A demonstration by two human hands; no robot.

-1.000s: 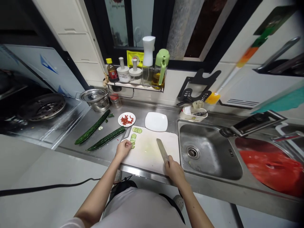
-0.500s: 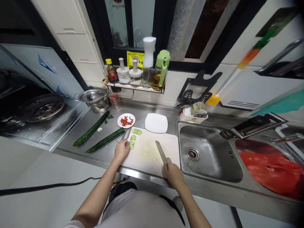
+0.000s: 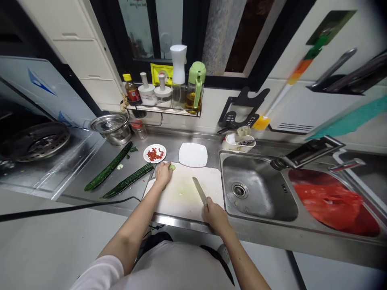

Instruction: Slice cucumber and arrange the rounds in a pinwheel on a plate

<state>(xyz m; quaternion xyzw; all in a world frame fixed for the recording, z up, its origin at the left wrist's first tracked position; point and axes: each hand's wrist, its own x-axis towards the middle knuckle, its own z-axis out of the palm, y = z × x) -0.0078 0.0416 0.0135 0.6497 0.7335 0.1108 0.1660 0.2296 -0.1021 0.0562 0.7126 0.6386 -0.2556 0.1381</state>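
Observation:
My right hand (image 3: 216,216) is closed round the handle of a kitchen knife (image 3: 198,189), its blade low over the white cutting board (image 3: 193,209) and angled up and left. At the board's far left corner my left hand (image 3: 163,174) has its fingers drawn together on the cucumber slices (image 3: 172,167). One slice shows beside the fingertips; the hand hides most of the others. Left of the board lie two dark green cucumbers, one nearer (image 3: 128,180) and one farther (image 3: 109,167). A small white plate (image 3: 145,155) with chopped red pieces stands just beyond my left hand.
Behind the board is a white rectangular dish (image 3: 192,154). To its right is the steel sink (image 3: 260,189), with a red plastic bag (image 3: 329,201) beyond. A lidded steel pot (image 3: 111,131) stands back left. Bottles fill a wall rack (image 3: 169,108).
My left hand has moved from the board's left edge up to its far left corner, over the slices there. The knife stays in my right hand. The whole view has shifted slightly.

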